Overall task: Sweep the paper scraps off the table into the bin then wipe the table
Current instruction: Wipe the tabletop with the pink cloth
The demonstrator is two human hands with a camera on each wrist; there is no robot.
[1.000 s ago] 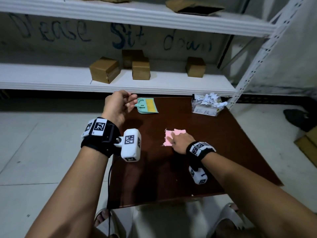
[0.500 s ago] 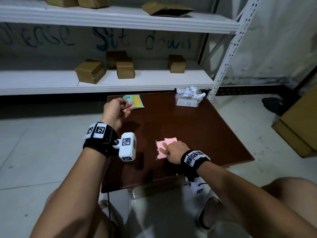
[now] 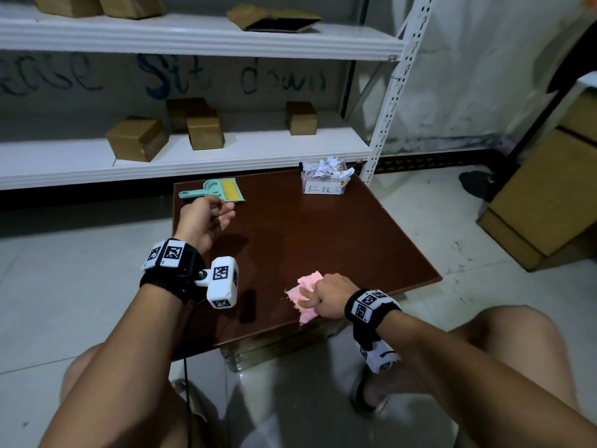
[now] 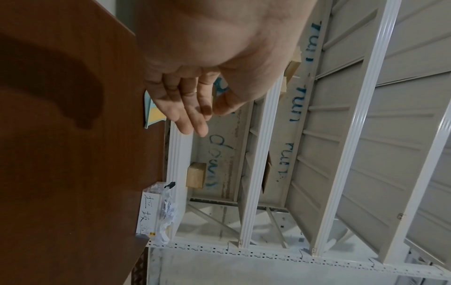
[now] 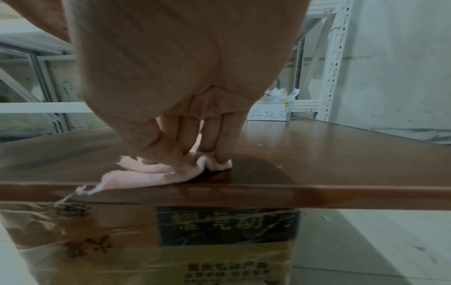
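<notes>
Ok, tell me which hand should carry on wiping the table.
Right. The right hand already grips the pink cloth on the table; the left hand hovers empty near the dustpan.

The wall (image 3: 200,82) behind the shelves reads "Sit down" in blue.
</notes>
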